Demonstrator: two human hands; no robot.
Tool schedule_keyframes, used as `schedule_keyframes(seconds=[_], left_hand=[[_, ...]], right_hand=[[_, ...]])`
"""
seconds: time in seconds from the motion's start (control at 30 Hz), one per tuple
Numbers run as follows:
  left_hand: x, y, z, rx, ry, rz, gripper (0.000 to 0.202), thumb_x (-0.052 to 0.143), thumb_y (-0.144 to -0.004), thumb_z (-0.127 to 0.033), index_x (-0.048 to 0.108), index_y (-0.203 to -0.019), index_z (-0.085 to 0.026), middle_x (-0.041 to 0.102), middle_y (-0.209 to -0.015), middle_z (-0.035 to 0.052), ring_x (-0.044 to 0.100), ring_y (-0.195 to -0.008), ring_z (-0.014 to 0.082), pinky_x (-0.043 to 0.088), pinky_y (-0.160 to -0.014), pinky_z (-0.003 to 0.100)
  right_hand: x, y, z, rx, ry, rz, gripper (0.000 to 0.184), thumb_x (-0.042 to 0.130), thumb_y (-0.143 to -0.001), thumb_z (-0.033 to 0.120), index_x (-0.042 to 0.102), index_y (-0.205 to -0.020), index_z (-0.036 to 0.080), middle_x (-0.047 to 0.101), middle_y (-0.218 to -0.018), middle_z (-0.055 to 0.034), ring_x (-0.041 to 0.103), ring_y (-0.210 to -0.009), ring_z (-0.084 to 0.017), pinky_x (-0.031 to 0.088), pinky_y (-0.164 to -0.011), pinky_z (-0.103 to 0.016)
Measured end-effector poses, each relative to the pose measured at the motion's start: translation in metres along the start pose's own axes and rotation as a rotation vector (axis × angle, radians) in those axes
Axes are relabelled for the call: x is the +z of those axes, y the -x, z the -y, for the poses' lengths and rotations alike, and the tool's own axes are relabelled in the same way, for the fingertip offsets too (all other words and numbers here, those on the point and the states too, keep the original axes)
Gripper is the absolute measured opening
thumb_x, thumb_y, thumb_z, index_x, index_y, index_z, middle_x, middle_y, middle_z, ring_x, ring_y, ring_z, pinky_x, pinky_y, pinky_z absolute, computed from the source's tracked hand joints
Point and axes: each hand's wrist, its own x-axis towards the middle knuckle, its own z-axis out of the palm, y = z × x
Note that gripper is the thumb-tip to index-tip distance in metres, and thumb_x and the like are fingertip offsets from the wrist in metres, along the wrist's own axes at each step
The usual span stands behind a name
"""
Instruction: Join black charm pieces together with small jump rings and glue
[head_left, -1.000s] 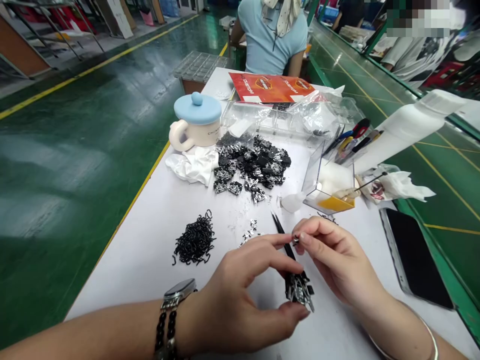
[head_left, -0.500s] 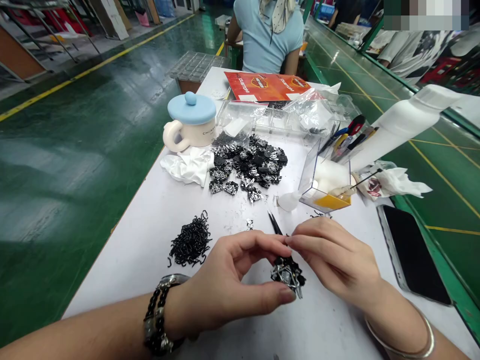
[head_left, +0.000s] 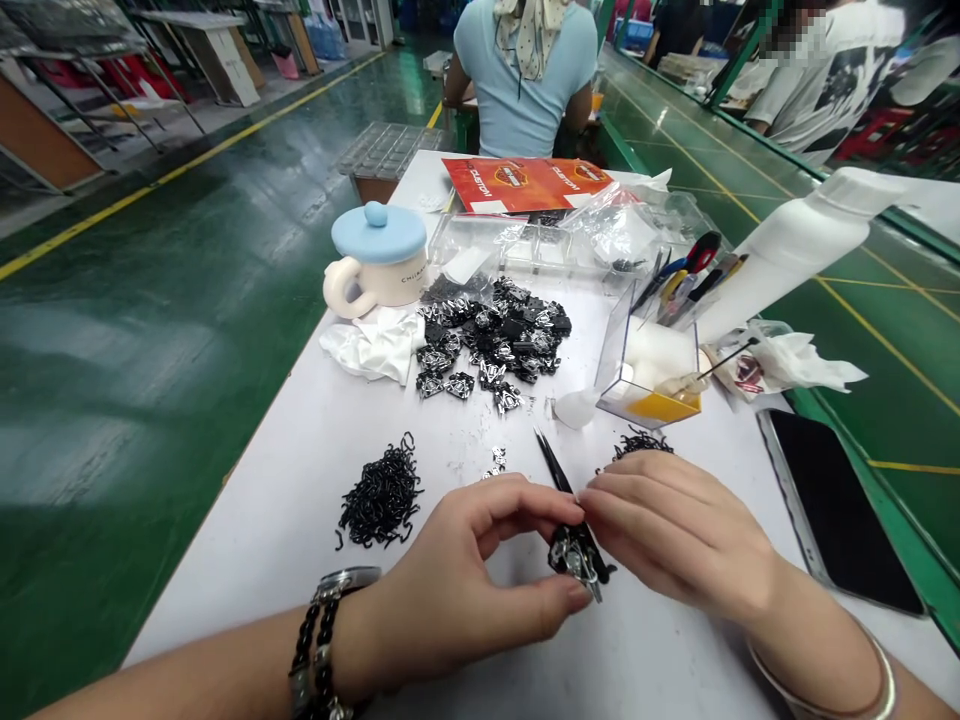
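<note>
My left hand [head_left: 480,575] pinches a small black and silver miniature part [head_left: 576,562] between thumb and fingertips, tilted above the table. Against its upper right side is my right hand [head_left: 682,530], fingers pressed together and tips meeting the left index finger. Whatever the right fingertips grip is hidden. Black tweezers [head_left: 553,460] extend past the fingertips with their points facing away; their rear end is partly covered by the hands. A few small silver pieces [head_left: 496,462] lie beyond my left hand. A heap of black hook-shaped pieces [head_left: 380,492] is to the left.
Similar black and silver parts [head_left: 510,335] are piled farther back. Around them stand a lidded mug [head_left: 386,270], crumpled tissue [head_left: 371,345], a clear tool holder [head_left: 649,375] and a white bottle [head_left: 795,250]. A phone [head_left: 844,510] lies right. Someone in light blue [head_left: 521,75] sits ahead.
The part in my left hand has turned, showing a narrower side. My right hand has shifted slightly down and right, uncovering more of a small black heap behind it. The view has tilted a little.
</note>
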Motion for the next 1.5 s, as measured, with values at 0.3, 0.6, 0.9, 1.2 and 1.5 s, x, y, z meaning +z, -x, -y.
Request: schedule_keyframes(seconds=[0.3, 0.6, 0.9, 1.2, 1.5], left_hand=[[0.003, -0.001, -0.001, 0.169, -0.001, -0.026, 0.043, 0.064, -0.074, -0.004, 0.063, -0.109, -0.028, 0.053, -0.095, 0.0000, 0.060, -0.089, 0.0086, 0.052, -0.086, 0.018], [0.003, -0.003, 0.003, 0.189, 0.043, -0.052, 0.043, 0.066, -0.074, -0.005, 0.064, -0.108, -0.032, 0.045, -0.100, 0.0000, 0.059, -0.090, 0.0094, 0.055, -0.087, 0.022], [0.002, -0.003, 0.004, 0.184, 0.033, -0.063, 0.042, 0.068, -0.074, -0.006, 0.064, -0.108, -0.031, 0.047, -0.099, 0.0005, 0.058, -0.093, 0.0101, 0.054, -0.087, 0.020], [0.000, -0.003, 0.003, 0.214, -0.061, -0.065, 0.044, 0.068, -0.073, -0.007, 0.064, -0.109, -0.033, 0.053, -0.105, -0.0001, 0.057, -0.098, 0.0092, 0.050, -0.086, 0.013], [0.002, -0.002, 0.002, 0.207, -0.131, -0.086, 0.044, 0.069, -0.071, -0.004, 0.059, -0.106, -0.028, 0.057, -0.101, -0.0020, 0.058, -0.093, 0.0066, 0.049, -0.085, 0.009]], right_hand=[[-0.001, -0.007, 0.015, 0.520, -0.674, -0.137, 0.024, 0.063, -0.076, 0.004, 0.063, -0.093, 0.021, 0.065, -0.083, -0.0015, 0.062, -0.077, -0.011, 0.053, -0.067, -0.023], [0.007, -0.008, 0.019, 0.701, -0.959, -0.101, 0.015, 0.069, -0.076, 0.014, 0.069, -0.088, 0.022, 0.056, -0.079, -0.0006, 0.056, -0.071, -0.007, 0.049, -0.062, -0.019], [0.006, -0.009, 0.025, 0.722, -0.813, -0.083, 0.013, 0.064, -0.080, 0.015, 0.067, -0.086, 0.025, 0.059, -0.080, 0.0017, 0.057, -0.070, -0.005, 0.046, -0.060, -0.016], [0.008, -0.011, 0.036, 0.710, -0.504, -0.160, 0.009, 0.061, -0.080, 0.014, 0.059, -0.074, 0.020, 0.058, -0.076, 0.0032, 0.055, -0.069, -0.003, 0.043, -0.060, -0.014], [0.001, -0.017, 0.040, 0.487, -0.325, -0.214, 0.013, 0.059, -0.073, 0.003, 0.061, -0.080, 0.013, 0.057, -0.073, -0.0029, 0.054, -0.068, -0.008, 0.047, -0.060, -0.020]])
